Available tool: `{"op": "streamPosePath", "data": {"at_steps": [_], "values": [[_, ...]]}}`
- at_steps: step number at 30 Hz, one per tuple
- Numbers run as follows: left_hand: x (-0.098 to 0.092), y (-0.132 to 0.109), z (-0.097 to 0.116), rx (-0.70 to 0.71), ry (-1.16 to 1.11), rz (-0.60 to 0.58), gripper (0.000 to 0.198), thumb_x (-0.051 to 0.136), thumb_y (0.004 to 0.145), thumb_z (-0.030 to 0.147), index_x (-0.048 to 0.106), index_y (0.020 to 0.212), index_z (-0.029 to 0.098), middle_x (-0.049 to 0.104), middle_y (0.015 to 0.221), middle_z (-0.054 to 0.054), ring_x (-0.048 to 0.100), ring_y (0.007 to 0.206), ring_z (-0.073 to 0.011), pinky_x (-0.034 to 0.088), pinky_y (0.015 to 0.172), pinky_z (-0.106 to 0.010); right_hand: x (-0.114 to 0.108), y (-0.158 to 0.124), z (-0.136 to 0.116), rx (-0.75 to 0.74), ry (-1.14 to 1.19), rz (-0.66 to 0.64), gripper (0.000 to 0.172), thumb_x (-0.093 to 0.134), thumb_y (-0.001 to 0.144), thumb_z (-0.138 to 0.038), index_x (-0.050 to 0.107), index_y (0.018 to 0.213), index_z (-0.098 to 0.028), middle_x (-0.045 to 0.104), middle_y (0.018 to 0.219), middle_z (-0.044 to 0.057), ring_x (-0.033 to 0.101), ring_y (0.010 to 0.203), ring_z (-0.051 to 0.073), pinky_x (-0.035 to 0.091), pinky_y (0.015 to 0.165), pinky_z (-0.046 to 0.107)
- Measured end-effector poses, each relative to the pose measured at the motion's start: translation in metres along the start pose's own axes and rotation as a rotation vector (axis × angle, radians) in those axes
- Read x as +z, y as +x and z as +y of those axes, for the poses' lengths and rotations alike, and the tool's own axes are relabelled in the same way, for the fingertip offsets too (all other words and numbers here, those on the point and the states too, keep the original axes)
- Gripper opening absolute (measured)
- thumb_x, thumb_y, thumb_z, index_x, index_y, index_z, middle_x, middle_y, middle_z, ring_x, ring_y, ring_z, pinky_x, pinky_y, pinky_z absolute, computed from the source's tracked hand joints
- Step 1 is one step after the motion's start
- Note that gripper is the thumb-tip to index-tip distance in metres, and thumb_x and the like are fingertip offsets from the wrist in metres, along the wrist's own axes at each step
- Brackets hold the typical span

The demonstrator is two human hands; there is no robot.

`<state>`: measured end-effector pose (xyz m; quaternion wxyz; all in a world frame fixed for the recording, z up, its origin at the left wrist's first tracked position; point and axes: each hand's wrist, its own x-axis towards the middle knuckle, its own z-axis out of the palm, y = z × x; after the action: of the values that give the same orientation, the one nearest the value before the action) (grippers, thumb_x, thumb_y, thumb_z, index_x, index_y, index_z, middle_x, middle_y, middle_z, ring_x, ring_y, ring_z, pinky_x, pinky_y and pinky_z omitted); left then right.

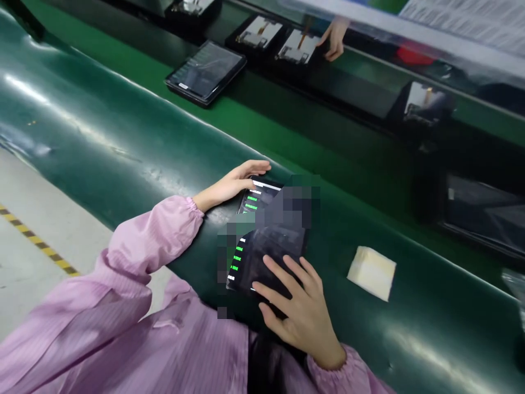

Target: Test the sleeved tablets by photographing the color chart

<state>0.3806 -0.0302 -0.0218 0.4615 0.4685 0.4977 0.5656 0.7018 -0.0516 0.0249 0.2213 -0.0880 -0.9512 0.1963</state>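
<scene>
Head cam: I see both hands on a tablet lying flat on the dk green belt, just in front of the body. It's screen up, lit w/ green text rows down its left side; the middle of it is blurred out. Left hand rests on the far edge, fingers straight and together, not curled round anything. Right hand lies on the near end of the screen, fingers spread flat on the glass, thumb out by the near edge. No clamp that I can make out, so both hands are slack and touching, neither lifting.

Handling, my read: thin rigid slab, moderate wt. Glass face = slick and fragile, prob. marks easily. The belt looks to fall away toward the body, so the tablet could slide if unsupported. Best hold looks like the two short edges, thumbs on the bezel, fingers under, no pressing mid-screen. Two hands, kept level.

Around it: a white pad sits on the belt to the right, near but apart. Across the green strip lies another tablet, w/ opened units in black trays beside it. A co-worker's hand touches one tray. Pink sleeves cover both arms. Grey floor w/ a yellow-black stripe is at left.
</scene>
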Motion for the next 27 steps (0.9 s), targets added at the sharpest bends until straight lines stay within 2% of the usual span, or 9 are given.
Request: {"op": "streamPosePath", "data": {"at_steps": [3,8,15,18,21,24,27], "values": [[-0.004,0.002,-0.001,0.003,-0.024,-0.051,0.070,0.061,0.068,0.011,0.061,0.137,0.025,0.061,0.150,-0.008,0.050,0.145,-0.0307,0.030,0.127,-0.054,0.003,0.005,0.001,-0.020,0.000,-0.034,0.020,0.058,0.100,-0.032,0.076,0.110,-0.029,0.062,0.148,0.003,0.043,0.146,0.024,0.020,0.128,0.043],[-0.007,0.003,0.000,-0.010,-0.076,-0.077,0.072,0.059,0.063,0.008,0.063,0.133,0.022,0.063,0.148,-0.008,0.050,0.145,-0.0299,0.029,0.128,-0.053,0.007,0.020,0.005,0.006,-0.009,-0.072,0.029,0.060,0.099,-0.035,0.074,0.124,-0.028,0.057,0.153,0.008,0.041,0.148,0.025,0.020,0.128,0.045],[-0.011,0.004,0.000,-0.028,-0.074,-0.126,0.072,0.058,0.061,0.006,0.066,0.130,0.024,0.064,0.147,-0.006,0.049,0.147,-0.0307,0.030,0.127,-0.054,0.012,0.024,0.000,-0.024,0.026,-0.110,0.028,0.059,0.099,-0.041,0.075,0.120,-0.031,0.055,0.155,0.005,0.039,0.149,0.026,0.015,0.129,0.046],[-0.013,0.004,-0.002,-0.014,-0.054,-0.152,0.073,0.058,0.062,0.006,0.065,0.132,0.025,0.062,0.148,-0.006,0.049,0.147,-0.0302,0.033,0.126,-0.053,0.011,0.024,-0.001,-0.050,0.038,-0.072,0.028,0.056,0.101,-0.041,0.076,0.117,-0.029,0.059,0.151,0.005,0.042,0.147,0.025,0.017,0.129,0.045],[-0.010,0.003,-0.001,0.055,0.079,-0.164,0.073,0.066,0.066,0.008,0.062,0.137,0.024,0.060,0.150,-0.009,0.052,0.143,-0.0311,0.037,0.123,-0.052,0.008,0.026,0.000,-0.027,0.030,-0.002,0.025,0.057,0.099,-0.038,0.076,0.114,-0.029,0.063,0.145,0.006,0.046,0.144,0.025,0.023,0.127,0.045],[-0.002,0.001,0.003,0.122,0.264,-0.122,0.075,0.079,0.070,0.015,0.057,0.142,0.021,0.059,0.150,-0.014,0.054,0.139,-0.0324,0.039,0.121,-0.052,0.003,0.027,0.003,0.000,0.002,0.058,0.023,0.057,0.100,-0.035,0.075,0.113,-0.029,0.064,0.142,0.006,0.047,0.143,0.025,0.025,0.125,0.045],[0.003,-0.001,0.006,0.105,0.290,-0.105,0.074,0.082,0.074,0.023,0.055,0.143,0.022,0.058,0.150,-0.014,0.054,0.138,-0.0323,0.039,0.120,-0.052,-0.003,0.024,0.009,0.037,-0.026,0.111,0.022,0.056,0.101,-0.033,0.074,0.114,-0.029,0.063,0.143,0.006,0.047,0.143,0.026,0.028,0.123,0.047]]}}
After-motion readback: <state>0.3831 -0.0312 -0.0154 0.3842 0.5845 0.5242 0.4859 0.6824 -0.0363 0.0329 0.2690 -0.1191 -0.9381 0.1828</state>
